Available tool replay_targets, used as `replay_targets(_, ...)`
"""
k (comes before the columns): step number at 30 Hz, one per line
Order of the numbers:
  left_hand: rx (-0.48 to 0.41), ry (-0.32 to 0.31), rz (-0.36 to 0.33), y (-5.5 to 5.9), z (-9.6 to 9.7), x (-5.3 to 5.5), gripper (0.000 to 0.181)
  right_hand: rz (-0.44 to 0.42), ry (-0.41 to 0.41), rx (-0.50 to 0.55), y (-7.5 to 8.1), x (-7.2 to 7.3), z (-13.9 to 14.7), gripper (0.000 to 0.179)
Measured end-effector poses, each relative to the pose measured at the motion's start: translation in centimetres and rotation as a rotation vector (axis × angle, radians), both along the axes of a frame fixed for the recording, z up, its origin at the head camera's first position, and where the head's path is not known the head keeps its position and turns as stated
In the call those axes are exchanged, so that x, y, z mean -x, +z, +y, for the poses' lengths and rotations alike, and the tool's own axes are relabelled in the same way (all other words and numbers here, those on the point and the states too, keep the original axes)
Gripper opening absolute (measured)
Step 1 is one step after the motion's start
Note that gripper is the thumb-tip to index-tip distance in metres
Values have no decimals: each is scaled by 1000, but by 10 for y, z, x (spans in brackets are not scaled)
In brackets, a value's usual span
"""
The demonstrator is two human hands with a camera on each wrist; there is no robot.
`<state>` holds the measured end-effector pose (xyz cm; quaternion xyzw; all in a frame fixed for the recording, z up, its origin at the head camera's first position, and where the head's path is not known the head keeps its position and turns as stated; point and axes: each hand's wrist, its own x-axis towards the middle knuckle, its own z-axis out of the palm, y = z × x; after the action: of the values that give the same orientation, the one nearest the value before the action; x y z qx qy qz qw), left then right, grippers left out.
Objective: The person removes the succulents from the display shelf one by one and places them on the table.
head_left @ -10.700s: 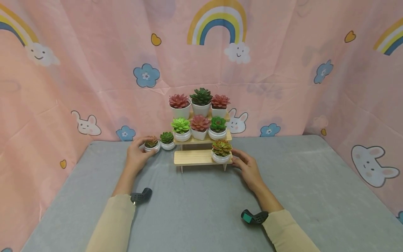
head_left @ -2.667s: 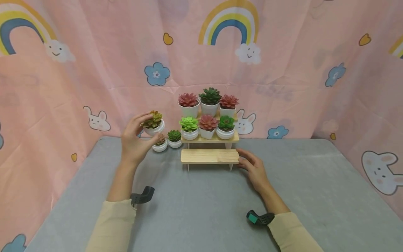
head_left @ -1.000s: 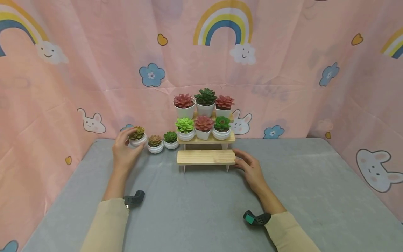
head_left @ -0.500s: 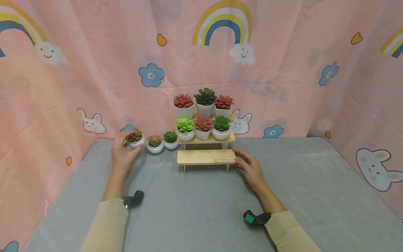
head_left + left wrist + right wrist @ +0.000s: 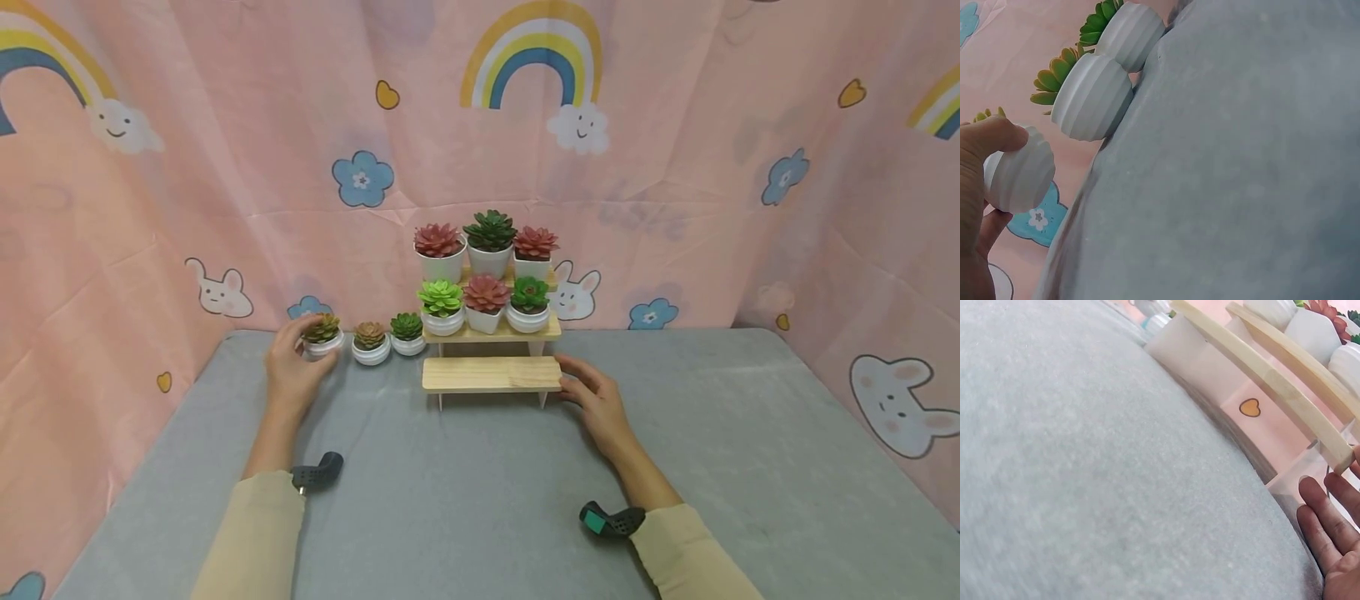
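Note:
My left hand point(image 5: 291, 363) holds a yellow-green potted succulent point(image 5: 324, 330) at the left end of a row. In the left wrist view, my thumb presses its ribbed white pot point(image 5: 1025, 178); a gap shows between pot and tabletop. Beside it stand a brownish succulent point(image 5: 371, 343) and a small green succulent point(image 5: 407, 333), both in white pots. My right hand point(image 5: 596, 406) grips the right end of the lowest shelf point(image 5: 491, 375) of a three-tier wooden plant stand. That shelf is bare. The right wrist view shows fingers point(image 5: 1329, 519) at the shelf's end, partly cut off.
Red, light green and dark green potted succulents point(image 5: 485, 304) fill the stand's middle shelf and top shelf, three on each. Grey cloth point(image 5: 480, 500) covers the table. Behind hangs a pink printed curtain point(image 5: 262, 167), close to the back edge.
My left hand released the brownish succulent, lifted the yellow-green one off the lowest shelf, carried it left over the row and lowered it. My right hand stays at the stand.

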<state>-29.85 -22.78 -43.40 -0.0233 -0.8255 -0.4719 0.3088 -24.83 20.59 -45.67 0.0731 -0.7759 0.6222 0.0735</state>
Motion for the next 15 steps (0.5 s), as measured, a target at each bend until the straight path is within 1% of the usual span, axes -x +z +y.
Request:
replay_targets(5,-3,-1,-15,-2,0,0,52,3,-3,3,1,0,-1,40)
replay_targets(12,17,3,-83,-10,2,0,54,2,4,5,1,0,-3,39)
replay_targets(15,2,4,-98,-12,3,0,53,5,3,0,1,0,-3,39)
